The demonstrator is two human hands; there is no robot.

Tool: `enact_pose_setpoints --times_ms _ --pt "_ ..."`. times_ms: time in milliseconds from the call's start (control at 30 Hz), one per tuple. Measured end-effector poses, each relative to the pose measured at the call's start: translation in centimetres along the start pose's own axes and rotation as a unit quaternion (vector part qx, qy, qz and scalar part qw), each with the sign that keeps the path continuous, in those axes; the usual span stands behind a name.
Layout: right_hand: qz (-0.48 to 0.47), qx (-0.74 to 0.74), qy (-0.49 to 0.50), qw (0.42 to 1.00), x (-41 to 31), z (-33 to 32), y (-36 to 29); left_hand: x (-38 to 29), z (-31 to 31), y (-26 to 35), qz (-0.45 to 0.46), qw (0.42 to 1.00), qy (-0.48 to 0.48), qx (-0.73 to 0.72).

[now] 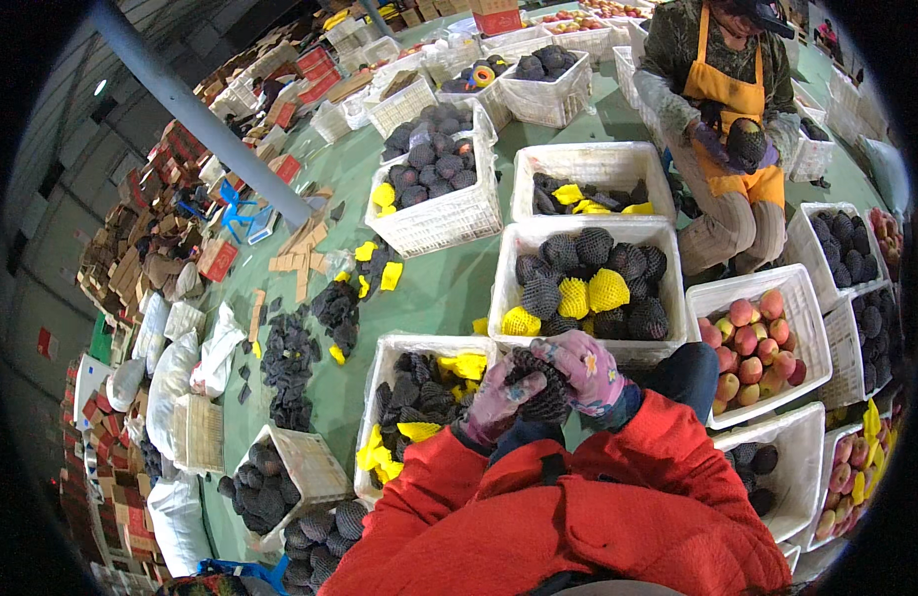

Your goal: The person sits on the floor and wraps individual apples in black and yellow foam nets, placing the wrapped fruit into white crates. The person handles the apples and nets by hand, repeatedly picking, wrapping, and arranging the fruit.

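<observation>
Both my hands wear pink flowered gloves and meet in front of my red jacket. Between them is a fruit in a black foam net sleeve (546,391). My left hand (496,398) grips its left side, and my right hand (584,372) wraps its upper right. The net hides the fruit itself. Just beyond my hands stands a white plastic crate (496,313) of fruits in black nets, a few in yellow ones. Left of my hands, another white crate (369,395) holds loose black and yellow foam nets.
At right is a crate of bare red apples (749,346). Across from me a person in an orange apron (735,104) holds a netted fruit. Black net piles (289,357) lie on the green floor. Crates of netted fruit (444,223) stand ahead; a blue-grey pillar (206,112) rises at left.
</observation>
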State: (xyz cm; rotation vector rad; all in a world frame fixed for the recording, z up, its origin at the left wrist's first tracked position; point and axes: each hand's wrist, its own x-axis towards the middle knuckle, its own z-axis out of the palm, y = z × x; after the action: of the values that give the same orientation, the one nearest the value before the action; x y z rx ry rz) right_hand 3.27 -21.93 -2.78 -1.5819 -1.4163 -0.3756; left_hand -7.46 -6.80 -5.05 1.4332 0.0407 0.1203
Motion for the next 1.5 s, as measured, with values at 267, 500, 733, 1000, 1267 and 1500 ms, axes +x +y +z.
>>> enact_pose_setpoints --times_ms 267,500,733,1000,1267,1500 --pt "0.153 0.084 0.058 0.983 -0.6 0.4 -0.8 0.3 -1.1 -1.8 0.026 0.979 0.079 -0.185" --pt "0.251 0.133 0.076 0.956 -0.6 0.2 -1.6 1.1 -1.2 -1.6 0.075 0.987 0.009 -0.143" --pt "0.183 0.026 -0.056 0.981 -0.4 -0.4 -1.9 1.6 -0.3 -3.1 0.069 0.966 0.054 -0.242" --pt "0.162 0.245 0.047 0.955 -2.5 0.7 -1.1 2.3 -1.9 -3.2 0.098 0.955 0.259 -0.101" --pt "0.37 0.431 0.202 0.798 -3.3 0.3 0.0 1.4 -0.7 0.8 0.185 0.947 0.249 0.085" --pt "0.235 0.267 0.178 0.917 -2.9 0.0 -1.3 0.4 -1.2 3.0 0.146 0.935 0.056 0.318"
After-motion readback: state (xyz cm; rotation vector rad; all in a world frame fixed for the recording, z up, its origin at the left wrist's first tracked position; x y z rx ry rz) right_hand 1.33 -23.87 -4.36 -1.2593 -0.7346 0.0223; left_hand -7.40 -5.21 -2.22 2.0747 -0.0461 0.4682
